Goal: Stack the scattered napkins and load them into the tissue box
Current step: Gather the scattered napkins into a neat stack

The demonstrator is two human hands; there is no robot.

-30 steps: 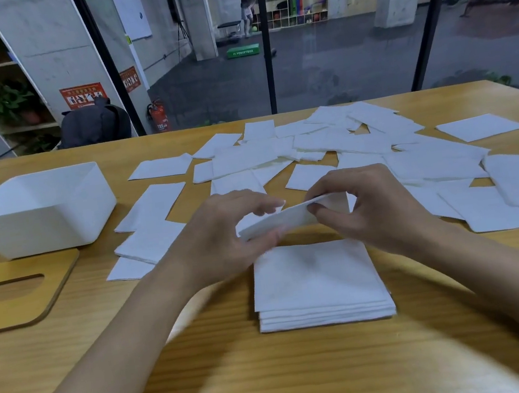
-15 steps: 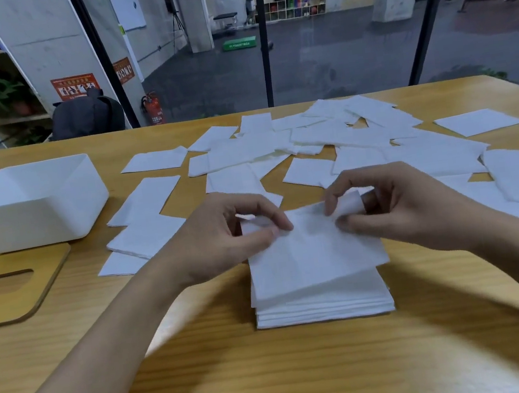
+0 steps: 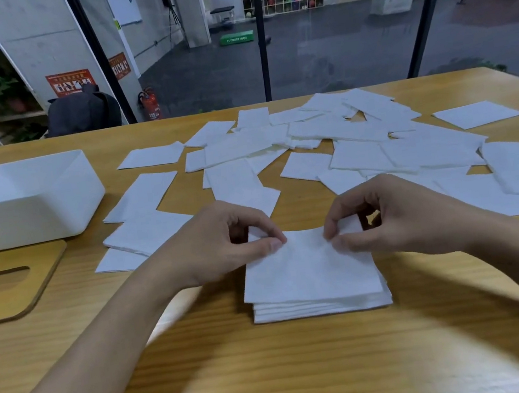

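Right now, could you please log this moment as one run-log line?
stage: stacking | left hand: pinches top napkin | right hand: pinches it too | stack: beneath | tissue box: lid off

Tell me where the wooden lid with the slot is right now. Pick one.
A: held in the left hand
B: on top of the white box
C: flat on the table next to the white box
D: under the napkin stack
C: the wooden lid lies flat on the table next to the open white box, while the left hand and the right hand both pinch the top napkin.
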